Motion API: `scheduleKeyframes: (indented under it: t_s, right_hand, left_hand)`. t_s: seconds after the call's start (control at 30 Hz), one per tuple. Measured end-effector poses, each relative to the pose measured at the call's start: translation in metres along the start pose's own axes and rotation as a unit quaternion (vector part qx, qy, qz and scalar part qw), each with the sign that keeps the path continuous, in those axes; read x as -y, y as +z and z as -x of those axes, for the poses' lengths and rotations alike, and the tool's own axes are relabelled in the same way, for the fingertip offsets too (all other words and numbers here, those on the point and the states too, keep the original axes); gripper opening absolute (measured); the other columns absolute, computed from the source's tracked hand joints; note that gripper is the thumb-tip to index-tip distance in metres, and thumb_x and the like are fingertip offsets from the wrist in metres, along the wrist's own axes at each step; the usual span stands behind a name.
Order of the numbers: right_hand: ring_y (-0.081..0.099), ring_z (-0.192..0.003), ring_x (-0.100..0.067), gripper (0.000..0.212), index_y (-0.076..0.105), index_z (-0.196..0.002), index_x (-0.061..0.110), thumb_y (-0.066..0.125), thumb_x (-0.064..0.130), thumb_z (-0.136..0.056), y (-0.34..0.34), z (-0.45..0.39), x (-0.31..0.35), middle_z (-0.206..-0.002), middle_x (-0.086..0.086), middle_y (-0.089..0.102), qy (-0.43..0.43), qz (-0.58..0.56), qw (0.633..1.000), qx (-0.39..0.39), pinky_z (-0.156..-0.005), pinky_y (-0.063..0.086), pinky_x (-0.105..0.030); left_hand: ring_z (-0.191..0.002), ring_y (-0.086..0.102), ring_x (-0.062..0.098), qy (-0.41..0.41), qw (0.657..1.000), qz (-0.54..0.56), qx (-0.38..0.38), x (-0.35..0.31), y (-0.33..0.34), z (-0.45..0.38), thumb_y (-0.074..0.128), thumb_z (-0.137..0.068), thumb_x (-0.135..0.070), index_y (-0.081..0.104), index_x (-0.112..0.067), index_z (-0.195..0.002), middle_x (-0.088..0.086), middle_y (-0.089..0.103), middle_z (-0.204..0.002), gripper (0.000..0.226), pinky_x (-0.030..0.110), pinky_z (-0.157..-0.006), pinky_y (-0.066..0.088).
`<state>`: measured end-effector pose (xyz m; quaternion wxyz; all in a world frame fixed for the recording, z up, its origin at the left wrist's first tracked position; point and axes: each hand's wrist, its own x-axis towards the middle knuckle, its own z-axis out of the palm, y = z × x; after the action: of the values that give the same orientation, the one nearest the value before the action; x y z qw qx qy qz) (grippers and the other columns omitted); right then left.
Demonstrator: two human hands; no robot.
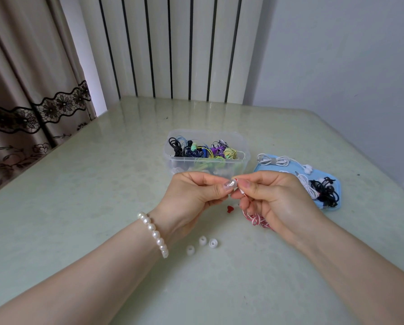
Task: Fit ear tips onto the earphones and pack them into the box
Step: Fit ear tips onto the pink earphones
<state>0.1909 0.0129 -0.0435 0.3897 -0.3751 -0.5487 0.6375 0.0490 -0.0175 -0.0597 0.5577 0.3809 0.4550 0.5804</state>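
My left hand [191,195] and my right hand [273,198] meet above the table in front of the box. Between their fingertips sits a small red-and-white earbud [235,181]; the left thumb and finger pinch a clear ear tip at its end, the right pinches the bud and its cable. The red-and-white cable [255,218] hangs in loops under my right hand. A red heart-shaped earbud [230,209] lies on the table below. Three white ear tips [202,244] lie near my left wrist. The clear plastic box [206,152] holds several coiled coloured earphones.
A blue lid [332,200] at the right carries white earphones [280,161] and black earphones [326,191]. The pale green table [79,195] ends at a curtain on the left and a striped radiator and wall behind.
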Motion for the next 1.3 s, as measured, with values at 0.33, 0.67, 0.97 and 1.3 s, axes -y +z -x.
scheduleKeyframes:
  t_s: [0.33,0.67,0.97,1.3]
  right_hand:
    - [0.051,-0.039,-0.012,0.009,0.067,-0.073,0.002,0.064,0.006,-0.065,-0.001,0.0,-0.001,-0.055,-0.009,0.064,-0.002,-0.002,1.0,-0.013,-0.037,0.037,-0.019]
    - [0.065,-0.051,-0.014,0.007,0.067,-0.08,0.0,0.062,-0.004,-0.077,-0.004,-0.003,-0.003,-0.057,-0.007,0.067,-0.041,0.044,0.998,-0.023,-0.05,0.053,-0.019]
    - [0.05,-0.044,0.002,0.005,0.072,-0.072,0.01,0.075,0.007,-0.07,-0.019,-0.009,-0.004,-0.059,0.001,0.063,-0.081,0.293,0.952,-0.041,-0.048,0.038,-0.007]
    - [0.041,-0.089,-0.011,0.009,0.074,-0.074,0.033,0.067,0.032,-0.079,-0.022,-0.01,-0.007,-0.078,0.011,0.047,-0.11,0.559,0.819,0.061,-0.081,0.034,-0.026]
  left_hand:
    - [-0.063,0.066,0.016,0.058,0.998,-0.033,0.009,0.001,0.001,-0.002,0.072,-0.053,-0.011,0.072,-0.005,-0.062,0.01,0.071,-0.065,0.011,0.018,-0.06,0.051]
    - [-0.061,0.062,0.009,0.038,0.996,-0.075,-0.023,0.001,-0.003,-0.001,0.069,-0.069,0.0,0.071,-0.008,-0.077,0.001,0.07,-0.064,0.011,0.017,-0.061,0.05]
    - [-0.061,0.061,0.013,0.04,0.981,-0.182,-0.054,-0.012,-0.018,-0.001,0.071,-0.073,0.001,0.071,-0.011,-0.071,0.009,0.071,-0.071,0.011,0.024,-0.064,0.05]
    - [-0.052,0.053,0.006,0.034,0.905,-0.423,-0.039,-0.02,-0.038,-0.005,0.074,-0.074,-0.01,0.072,-0.019,-0.068,-0.006,0.064,-0.055,0.011,0.022,-0.054,0.046]
